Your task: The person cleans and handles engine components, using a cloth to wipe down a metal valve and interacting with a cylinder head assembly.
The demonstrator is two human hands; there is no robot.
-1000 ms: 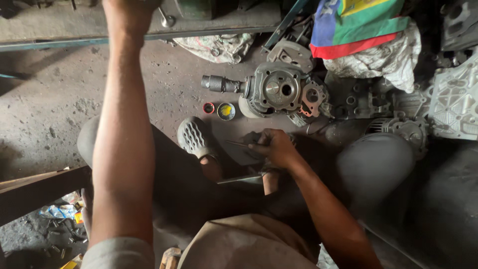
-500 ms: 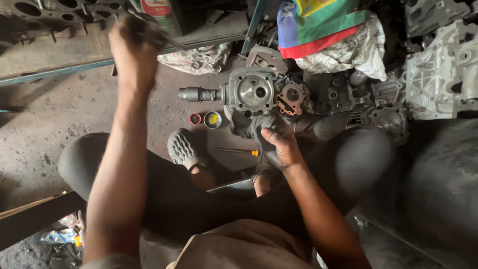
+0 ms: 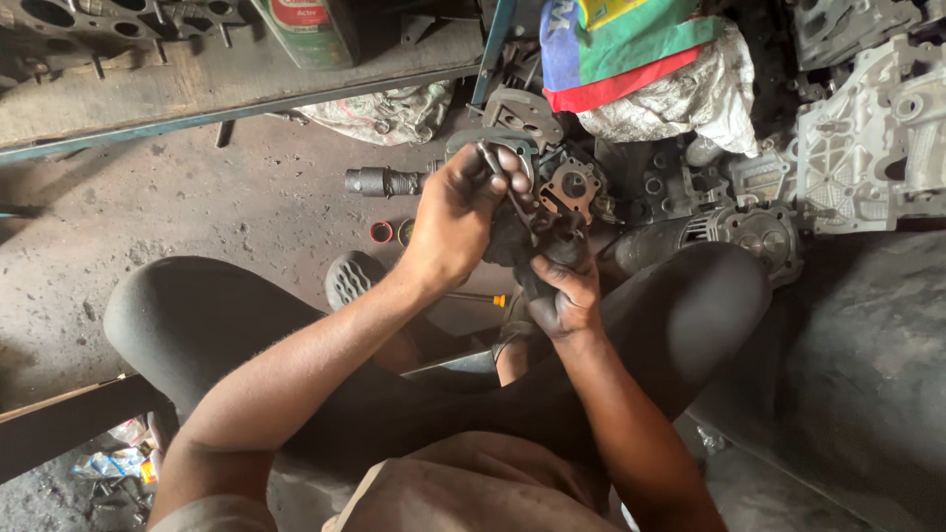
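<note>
My left hand (image 3: pixel 455 219) pinches a thin metal tool (image 3: pixel 498 175); my right hand (image 3: pixel 562 296) grips the greasy, dark cast part (image 3: pixel 522 241) just below the gasket-faced pump housing (image 3: pixel 570 185) at twelve o'clock.

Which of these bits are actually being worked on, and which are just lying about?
In hand:
left hand with thin metal tool
right hand gripping dark engine part

Lying about:
green can
coloured cloth
two small rings
pale casting
</note>
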